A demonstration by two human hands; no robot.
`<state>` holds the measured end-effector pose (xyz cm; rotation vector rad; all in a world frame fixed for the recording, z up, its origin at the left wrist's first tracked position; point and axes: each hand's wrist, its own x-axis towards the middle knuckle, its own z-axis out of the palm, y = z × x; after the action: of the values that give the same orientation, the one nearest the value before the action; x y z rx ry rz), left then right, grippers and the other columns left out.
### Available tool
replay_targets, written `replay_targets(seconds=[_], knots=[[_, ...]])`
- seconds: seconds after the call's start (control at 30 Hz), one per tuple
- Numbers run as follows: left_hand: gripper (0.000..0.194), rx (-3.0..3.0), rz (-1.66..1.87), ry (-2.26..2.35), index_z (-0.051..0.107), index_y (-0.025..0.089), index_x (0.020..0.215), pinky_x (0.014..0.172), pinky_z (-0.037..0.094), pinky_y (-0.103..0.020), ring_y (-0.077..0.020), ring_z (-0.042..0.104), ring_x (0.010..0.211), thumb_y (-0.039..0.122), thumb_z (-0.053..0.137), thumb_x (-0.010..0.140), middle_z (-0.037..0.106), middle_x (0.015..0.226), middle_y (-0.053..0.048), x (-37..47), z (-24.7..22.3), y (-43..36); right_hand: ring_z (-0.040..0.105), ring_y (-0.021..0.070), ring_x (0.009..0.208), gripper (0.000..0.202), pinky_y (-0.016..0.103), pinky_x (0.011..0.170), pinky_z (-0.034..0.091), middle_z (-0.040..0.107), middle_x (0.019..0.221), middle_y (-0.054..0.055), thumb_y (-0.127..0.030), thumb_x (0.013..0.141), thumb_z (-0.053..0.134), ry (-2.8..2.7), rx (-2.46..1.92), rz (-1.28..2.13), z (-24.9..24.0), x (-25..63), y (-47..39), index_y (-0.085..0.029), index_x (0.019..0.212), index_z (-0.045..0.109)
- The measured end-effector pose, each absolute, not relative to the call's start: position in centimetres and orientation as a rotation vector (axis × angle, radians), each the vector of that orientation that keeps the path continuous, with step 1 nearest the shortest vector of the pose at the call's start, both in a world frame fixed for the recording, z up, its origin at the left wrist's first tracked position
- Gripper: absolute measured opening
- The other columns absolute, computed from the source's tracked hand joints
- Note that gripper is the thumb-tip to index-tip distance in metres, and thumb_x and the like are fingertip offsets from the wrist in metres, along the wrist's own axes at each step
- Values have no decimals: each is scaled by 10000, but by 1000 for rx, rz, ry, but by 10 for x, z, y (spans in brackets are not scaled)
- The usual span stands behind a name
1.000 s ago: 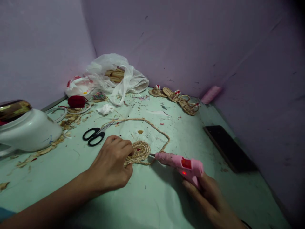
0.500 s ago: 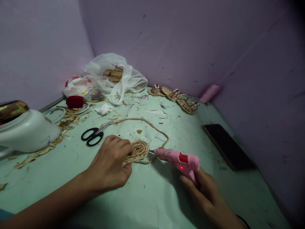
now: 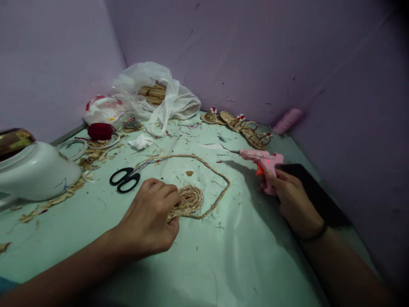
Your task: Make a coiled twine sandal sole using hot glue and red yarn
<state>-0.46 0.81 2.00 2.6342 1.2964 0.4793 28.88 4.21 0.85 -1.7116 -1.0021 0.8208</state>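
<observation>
My left hand (image 3: 156, 215) is closed on the near-left end of a coiled sole of braided straw (image 3: 192, 199), which lies on the table; the fingers hide that end. From the coil a loose straw braid (image 3: 220, 194) loops out to the right and back toward the scissors (image 3: 129, 175). The scissors have black handles and lie just beyond my left hand. Off to the right, my right hand (image 3: 289, 194) grips a pink hot glue gun (image 3: 260, 160) by its handle. The gun's red light is lit, its nozzle points left, and it is apart from the coil.
A dark phone (image 3: 322, 196) lies behind my right hand. Small straw sandals (image 3: 238, 123) and a pink roll (image 3: 287, 120) are by the wall. Farther left are a plastic bag (image 3: 185, 102) with dried stalks, red yarn (image 3: 100, 131), a white pot-like container (image 3: 38, 175) and straw scraps (image 3: 60, 200).
My right hand has drawn the glue gun away from the coil's edge, up and to the right. My left hand keeps its hold on the coil.
</observation>
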Motion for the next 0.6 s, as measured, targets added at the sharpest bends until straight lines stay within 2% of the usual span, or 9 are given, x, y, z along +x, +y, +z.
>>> replay_targets(seconds=[0.13,0.23,0.27,0.3,0.37,0.43,0.5,0.6], knots=[[164,2633,527,1283,597,166,781,846,361,-448,-235,560,835,139,513,642,639,868,-78,-5,18,9,461,112,421,203,262,423,410,538,545,10,-360,689,565,-1000,-1807,814,8,291,71,-175,605,573],[180,2633,545,1282,600,168,794,853,358,-450,-239,558,848,140,514,638,637,865,-80,-5,17,9,485,155,469,213,254,408,340,506,480,20,-333,603,688,-1107,-1919,703,16,292,72,-185,515,563],[187,2630,540,1288,601,168,797,855,359,-449,-240,557,849,137,513,634,636,861,-80,-5,16,9,508,184,517,220,257,420,325,507,475,31,-308,553,740,-1188,-1952,619,21,290,67,-186,495,566],[191,2627,531,1290,600,168,796,854,361,-447,-240,556,847,135,512,629,634,854,-79,-5,16,9,532,214,589,218,264,445,329,531,519,47,-324,547,758,-1377,-1957,368,26,286,61,-191,523,587],[189,2623,528,1290,596,171,784,846,367,-448,-240,556,837,134,510,620,633,843,-78,-5,16,9,553,261,758,173,310,542,379,619,749,103,-365,660,694,-1719,-1797,-30,34,271,45,-198,677,652],[188,2620,538,1296,589,175,777,843,368,-453,-240,555,831,134,507,613,633,849,-80,-5,16,9,561,236,812,160,334,643,413,640,840,86,-358,766,609,-2068,-1439,95,38,251,27,-208,791,655],[190,2621,550,1303,584,177,779,847,367,-457,-240,555,829,137,506,610,634,860,-81,-5,16,9,556,206,808,135,335,698,411,650,858,58,-331,783,614,-2376,-1167,366,36,231,12,-224,852,657],[174,2621,549,1305,580,173,772,853,366,-455,-239,555,833,143,507,617,632,863,-82,-5,16,9,531,212,795,115,366,720,370,655,835,42,-300,764,646,-2487,-1144,372,27,213,0,-227,851,664]])
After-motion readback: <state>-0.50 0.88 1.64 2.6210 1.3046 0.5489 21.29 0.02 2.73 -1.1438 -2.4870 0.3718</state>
